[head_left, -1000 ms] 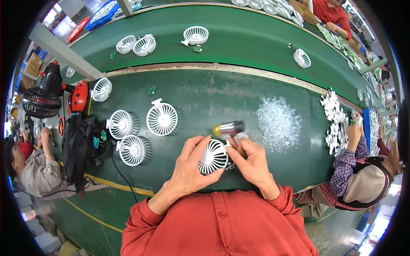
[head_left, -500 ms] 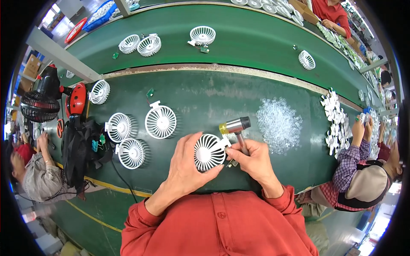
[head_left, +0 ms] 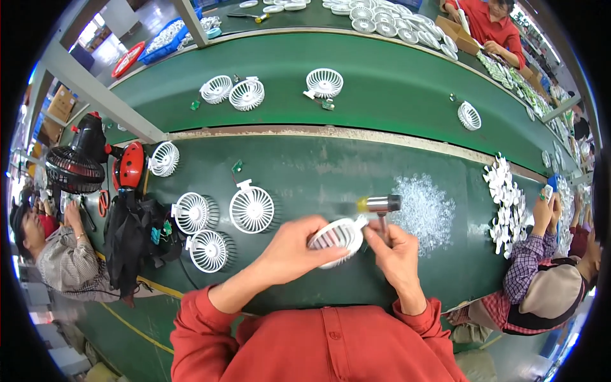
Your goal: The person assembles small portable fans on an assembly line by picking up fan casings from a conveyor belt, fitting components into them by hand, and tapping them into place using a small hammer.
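My left hand (head_left: 289,249) is closed around a white round fan cage (head_left: 337,240), thumb along its near rim. The cage is tilted and smeared by motion. In my right hand (head_left: 398,254) is a small hammer (head_left: 382,204) with a metal head, one yellow face and one black face. My right thumb and fingertips are at the small white bracket on the cage's right side; whether they also pinch it is unclear. To the left lie several similar cages, among them one (head_left: 251,209) with a green circuit board (head_left: 237,167) beside it.
A heap of small clear plastic pieces (head_left: 425,213) lies right of the hammer, with white parts (head_left: 506,207) farther right. Beyond the table runs a green conveyor belt (head_left: 388,95) carrying fan cages. At left stand a black fan (head_left: 75,169) and a black bag (head_left: 130,235). Co-workers sit on both sides.
The cage has turned from facing up to a steep tilt in my left hand. Both hands and the hammer have shifted slightly right. The whole view has also moved.
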